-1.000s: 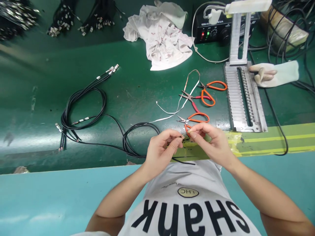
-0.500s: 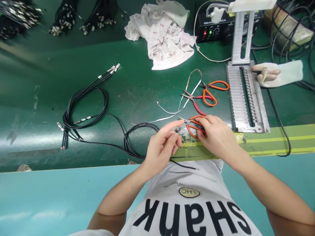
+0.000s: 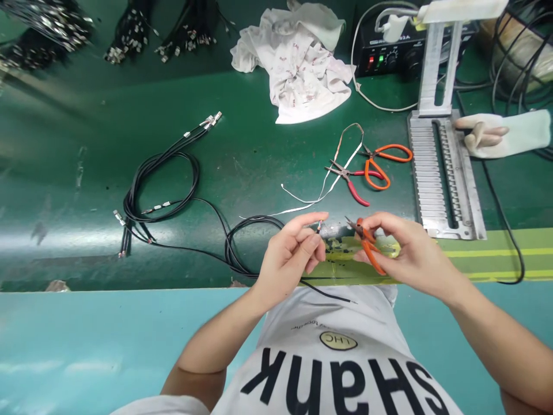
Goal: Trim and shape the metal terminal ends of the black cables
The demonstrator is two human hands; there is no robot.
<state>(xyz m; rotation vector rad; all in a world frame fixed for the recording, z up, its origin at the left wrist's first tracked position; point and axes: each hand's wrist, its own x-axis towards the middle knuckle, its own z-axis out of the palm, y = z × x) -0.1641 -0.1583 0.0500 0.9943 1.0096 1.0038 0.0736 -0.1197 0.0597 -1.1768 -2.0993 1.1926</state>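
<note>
At lower centre, the left hand [image 3: 290, 253] pinched the black wire [image 3: 242, 262] end while the right hand [image 3: 406, 253] gripped orange scissors [image 3: 367, 245]; blades near fingertips risked a nick or miscut.

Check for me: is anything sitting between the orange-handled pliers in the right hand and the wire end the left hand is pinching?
Nothing visible. The left hand pinches the black wire's tip, and the orange-handled pliers in the right hand point at it across an open gap. Only the green bench with yellow tape lies beneath.
</note>
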